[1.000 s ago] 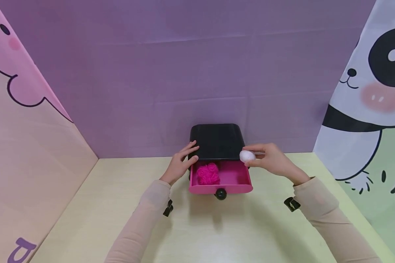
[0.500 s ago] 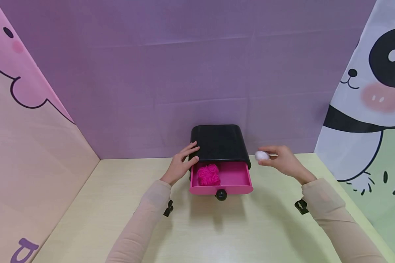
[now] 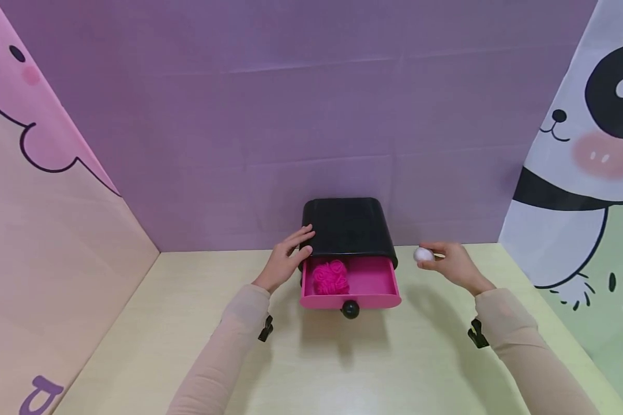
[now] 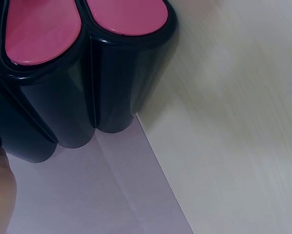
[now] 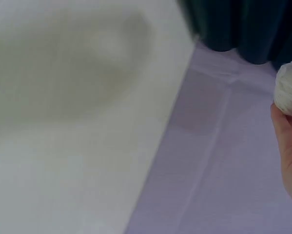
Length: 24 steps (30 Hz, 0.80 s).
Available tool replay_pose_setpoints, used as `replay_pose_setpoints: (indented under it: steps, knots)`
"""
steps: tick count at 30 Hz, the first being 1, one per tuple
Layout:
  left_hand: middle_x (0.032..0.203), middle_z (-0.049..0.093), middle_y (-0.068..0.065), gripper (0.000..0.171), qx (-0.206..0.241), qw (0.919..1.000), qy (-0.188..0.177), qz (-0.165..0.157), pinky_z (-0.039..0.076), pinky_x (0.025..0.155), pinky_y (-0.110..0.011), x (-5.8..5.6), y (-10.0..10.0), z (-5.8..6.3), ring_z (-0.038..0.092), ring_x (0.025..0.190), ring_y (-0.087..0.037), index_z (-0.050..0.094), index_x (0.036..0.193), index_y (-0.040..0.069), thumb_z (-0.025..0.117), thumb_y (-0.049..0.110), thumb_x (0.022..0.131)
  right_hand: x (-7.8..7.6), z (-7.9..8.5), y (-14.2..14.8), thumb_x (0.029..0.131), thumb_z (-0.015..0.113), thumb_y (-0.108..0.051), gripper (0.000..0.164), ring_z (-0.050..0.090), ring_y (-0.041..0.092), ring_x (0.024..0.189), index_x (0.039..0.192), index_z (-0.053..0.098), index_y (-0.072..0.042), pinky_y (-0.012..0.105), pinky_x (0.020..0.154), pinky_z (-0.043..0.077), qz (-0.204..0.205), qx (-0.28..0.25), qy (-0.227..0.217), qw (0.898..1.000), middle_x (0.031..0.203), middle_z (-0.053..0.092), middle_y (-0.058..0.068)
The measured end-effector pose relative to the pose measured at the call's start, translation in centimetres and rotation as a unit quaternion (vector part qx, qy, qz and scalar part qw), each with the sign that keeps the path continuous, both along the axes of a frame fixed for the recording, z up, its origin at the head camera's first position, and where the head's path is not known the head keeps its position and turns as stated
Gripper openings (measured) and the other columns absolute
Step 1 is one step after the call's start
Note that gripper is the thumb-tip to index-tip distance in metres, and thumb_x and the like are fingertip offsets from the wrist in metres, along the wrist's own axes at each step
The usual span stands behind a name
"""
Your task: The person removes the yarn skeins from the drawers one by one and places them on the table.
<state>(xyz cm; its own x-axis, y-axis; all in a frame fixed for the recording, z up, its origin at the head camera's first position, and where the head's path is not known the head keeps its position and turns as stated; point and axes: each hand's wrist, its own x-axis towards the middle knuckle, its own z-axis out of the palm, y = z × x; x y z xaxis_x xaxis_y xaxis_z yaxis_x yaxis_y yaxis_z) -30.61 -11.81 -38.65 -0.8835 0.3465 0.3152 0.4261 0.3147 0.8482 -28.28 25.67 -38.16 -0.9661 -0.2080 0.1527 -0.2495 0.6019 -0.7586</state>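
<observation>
Head view: a black drawer cabinet point(image 3: 349, 226) stands slightly right of and below the frame's centre, against the purple backdrop point(image 3: 270, 144). Its top drawer point(image 3: 378, 301) is pulled out toward the lower edge, black knob point(image 3: 350, 309) foremost. A pink yarn-like ball point(image 3: 331, 278) lies in the left part of that drawer; the right part shows bare floor.

The left hand point(image 3: 282, 262) is spread, fingertips touching the cabinet's upper left edge. The right hand point(image 3: 454, 265) pinches a white ball point(image 3: 423, 255) between thumb and fingers, right of the cabinet and apart from it. The ball appears raised off the table point(image 3: 368, 380). In the left wrist view, lower drawer fronts point(image 4: 128, 14) sit in their housing at upper left.

Assessment of handling: the pinch should be firm enough to hold the rounded surface without squeezing it, as the ball looks soft. Level travel past the cabinet's right side, clear of its corner and the drawer rim, would be sound practice. Steady, light pressure from the left hand should suffice; a hard push could shift the cabinet. The knob needs clearance from the right sleeve.
</observation>
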Motion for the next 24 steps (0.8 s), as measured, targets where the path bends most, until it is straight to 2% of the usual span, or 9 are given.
replay_pose_setpoints:
  steps: [6,10,14,21,24]
  knots:
    - [0.147,0.034,0.006,0.045,-0.006,0.9999,0.005,0.007,0.021,0.113,-0.04,0.1,0.1,0.0,0.023,0.139,-0.014,0.047,0.135,0.017,0.054,0.029,0.092,-0.2,-2.0,0.4,0.08,0.069,-0.012,0.052,0.055,0.041,0.109,0.124,0.051,0.01,0.039,0.083,0.053,-0.023,0.005,-0.016,1.0,0.124,0.053,0.029]
    - [0.147,0.035,0.005,0.045,0.001,0.9999,0.01,0.006,0.02,0.113,-0.043,0.1,0.0,-0.2,0.023,0.139,-0.016,0.048,0.135,0.016,0.054,0.029,0.092,-0.5,-3.2,0.4,0.08,0.069,-0.011,0.052,0.055,0.041,0.109,0.124,0.051,0.01,0.038,0.082,0.053,-0.03,0.002,-0.014,0.999,0.123,0.053,0.029]
    - [0.148,0.033,0.003,0.046,0.004,1.0,-0.001,0.002,0.018,0.114,-0.043,0.1,0.0,-0.1,0.021,0.14,-0.017,0.046,0.136,0.015,0.054,0.027,0.092,-0.7,-4.3,0.4,0.08,0.069,-0.009,0.053,0.054,0.042,0.11,0.125,0.05,0.01,0.039,0.084,0.052,-0.043,-0.01,-0.006,0.999,0.124,0.051,0.03]
    - [0.148,0.033,-0.002,0.046,-0.002,0.9998,-0.021,0.005,0.02,0.113,-0.042,2.3,0.4,2.4,0.022,0.14,-0.02,0.045,0.136,0.008,0.053,0.02,0.093,-0.9,-6.5,0.8,0.079,0.07,-0.01,0.052,0.054,0.043,0.111,0.124,0.051,0.009,0.045,0.088,0.049,-0.075,-0.011,0.002,0.997,0.124,0.052,0.03]
    - [0.148,0.032,-0.003,0.046,-0.001,0.9997,-0.022,0.004,0.019,0.114,-0.042,2.4,0.4,2.5,0.021,0.14,-0.021,0.044,0.136,0.007,0.053,0.02,0.093,-0.9,-7.1,0.8,0.079,0.07,-0.007,0.05,0.054,0.043,0.111,0.122,0.052,0.011,0.045,0.087,0.05,-0.081,-0.006,-0.002,0.997,0.122,0.053,0.031]
